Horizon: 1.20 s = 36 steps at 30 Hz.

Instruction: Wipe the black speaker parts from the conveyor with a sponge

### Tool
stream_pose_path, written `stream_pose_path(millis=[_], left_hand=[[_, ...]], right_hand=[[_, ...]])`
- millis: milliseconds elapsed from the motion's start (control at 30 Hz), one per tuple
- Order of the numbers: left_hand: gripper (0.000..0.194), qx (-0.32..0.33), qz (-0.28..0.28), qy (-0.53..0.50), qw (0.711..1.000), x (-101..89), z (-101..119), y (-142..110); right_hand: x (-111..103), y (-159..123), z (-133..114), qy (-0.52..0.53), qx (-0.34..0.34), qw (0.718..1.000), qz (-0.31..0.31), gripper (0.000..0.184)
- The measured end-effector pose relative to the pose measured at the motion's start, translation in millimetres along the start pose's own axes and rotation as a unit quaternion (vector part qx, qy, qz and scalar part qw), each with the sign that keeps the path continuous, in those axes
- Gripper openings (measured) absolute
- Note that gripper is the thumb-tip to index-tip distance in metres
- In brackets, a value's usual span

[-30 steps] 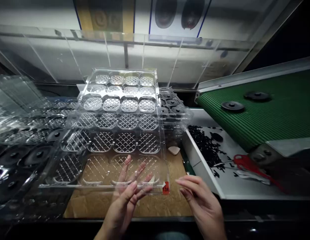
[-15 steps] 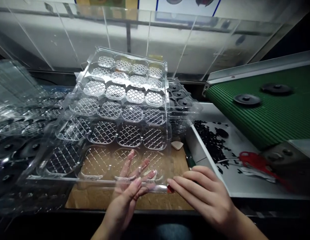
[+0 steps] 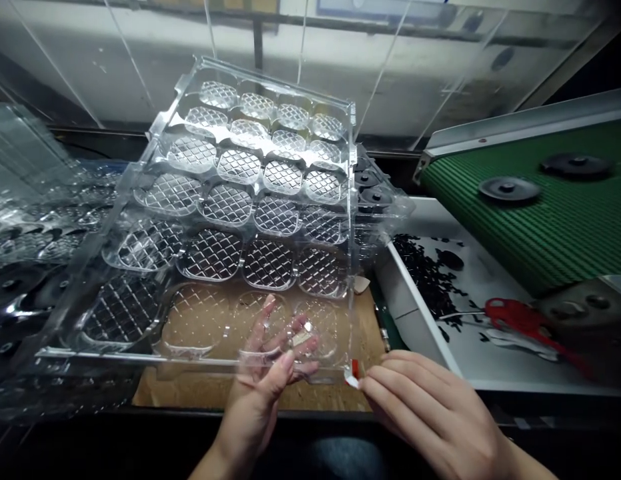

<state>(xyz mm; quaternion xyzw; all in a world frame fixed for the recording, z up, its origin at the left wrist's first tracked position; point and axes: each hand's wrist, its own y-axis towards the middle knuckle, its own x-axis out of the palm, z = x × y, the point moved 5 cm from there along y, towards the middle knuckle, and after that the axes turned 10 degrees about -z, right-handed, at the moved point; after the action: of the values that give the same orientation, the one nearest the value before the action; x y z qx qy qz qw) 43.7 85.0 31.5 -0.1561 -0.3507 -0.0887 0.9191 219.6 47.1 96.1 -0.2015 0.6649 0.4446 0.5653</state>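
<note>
A clear plastic tray (image 3: 235, 203) with rows of crosshatched cavities tilts up in front of me, its near edge closest. My left hand (image 3: 263, 380) grips that near edge, thumb on top and the fingers underneath, showing through the plastic. At the tray's near right corner sits a small red and white sticker-like tab (image 3: 353, 371). My right hand (image 3: 430, 407) has its fingertips pinched together at the tab's outer end; part of the pinch is hidden behind the fingers.
Brown cardboard (image 3: 200, 390) lies beneath the tray. Stacked trays with black discs stand left and behind. To the right, a white bin (image 3: 470, 347) holds small black pieces and red-handled cutters (image 3: 510, 317). A green conveyor belt (image 3: 490, 220) carries black discs (image 3: 509, 189).
My right hand has shifted slightly right and down from the tray's corner, and more of the red and white tab shows. My left hand keeps its hold on the tray.
</note>
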Motion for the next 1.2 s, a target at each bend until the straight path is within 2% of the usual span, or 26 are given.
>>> stream_pose_path(millis=[67,133,267,367,467,533,633,733,867,1000,1100,1200], left_hand=[[0.071,0.014,0.012,0.003,1.0,-3.0,3.4,2.7],[0.071,0.029,0.023,0.004,0.999,-5.0,7.6,4.0],[0.071,0.027,0.027,0.005,0.999,-3.0,10.0,2.0],[0.072,0.005,0.017,0.005,1.0,-1.2,5.8,-0.2],[0.075,-0.003,0.017,0.014,1.0,-3.9,2.0,-0.2],[0.077,-0.005,0.018,0.016,1.0,-6.2,0.2,0.8],[0.08,-0.003,0.028,0.013,1.0,-8.0,-1.0,1.9],[0.08,0.003,0.046,0.017,0.999,-7.3,-0.1,1.0],[0.079,0.007,0.065,0.022,0.998,-6.7,0.5,-0.1],[0.074,-0.002,0.059,0.022,0.998,-5.2,-1.0,1.8],[0.072,-0.002,0.054,0.02,0.998,-3.8,-1.0,2.8],[0.075,-0.003,0.059,0.013,0.998,-4.4,-0.8,2.0]], right_hand=[[-0.3,-7.8,-3.5,0.018,0.019,0.999,0.024,0.02],[-0.9,-13.5,-3.6,0.071,0.068,0.994,0.046,0.02],[5.9,-25.9,4.5,0.198,0.234,0.949,0.071,0.02],[27.3,-53.3,13.3,0.281,0.375,0.88,0.078,0.006],[64.3,-101.2,17.7,0.345,0.509,0.788,0.032,0.017],[84.1,-134.0,16.5,0.347,0.563,0.75,0.017,0.025],[102.9,-170.0,12.9,0.321,0.616,0.719,0.011,0.036],[115.1,-187.3,12.0,0.295,0.653,0.698,-0.01,0.039],[128.1,-197.2,15.5,0.272,0.688,0.671,-0.052,0.032],[138.1,-203.8,17.2,0.258,0.721,0.638,-0.078,0.027],[141.8,-206.2,18.0,0.259,0.742,0.614,-0.069,0.023],[143.5,-208.3,18.3,0.291,0.742,0.603,-0.035,0.02]])
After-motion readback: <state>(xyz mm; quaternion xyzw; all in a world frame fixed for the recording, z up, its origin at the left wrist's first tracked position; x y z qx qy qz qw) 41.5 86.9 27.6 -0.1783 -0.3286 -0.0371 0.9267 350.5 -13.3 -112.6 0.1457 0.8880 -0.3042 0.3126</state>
